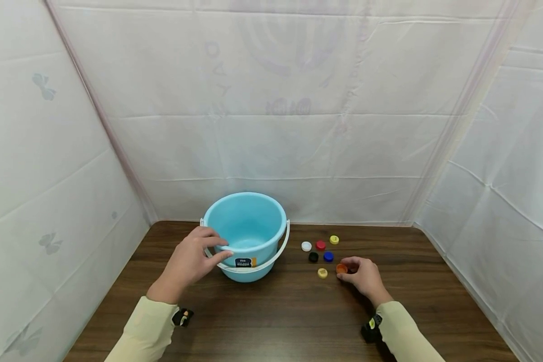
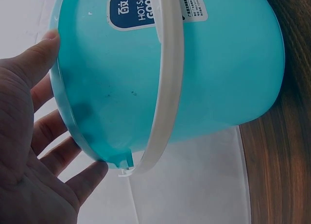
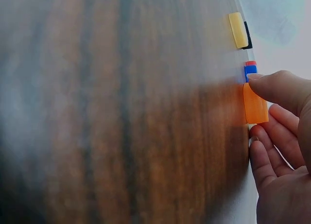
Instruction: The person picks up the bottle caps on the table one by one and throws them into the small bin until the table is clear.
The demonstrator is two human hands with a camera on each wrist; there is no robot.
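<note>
At the left, a light blue bucket (image 1: 246,236) with a white handle (image 1: 278,254) stands upright on the table. My left hand (image 1: 192,255) holds its near-left rim; in the left wrist view the thumb (image 2: 41,56) lies at the rim while the other fingers reach behind it. On the right, my right hand (image 1: 364,275) pinches an orange bottle cap (image 3: 255,103) between thumb and fingers, low at the tabletop. Close by lie a pale yellow cap (image 1: 323,273), a blue cap (image 1: 328,256) and a black cap (image 1: 313,257).
Farther back are a white cap (image 1: 306,246), a red cap (image 1: 321,245) and a bright yellow cap (image 1: 334,240). The dark wooden table (image 1: 280,322) is enclosed by white sheeting (image 1: 271,151) at the back and both sides.
</note>
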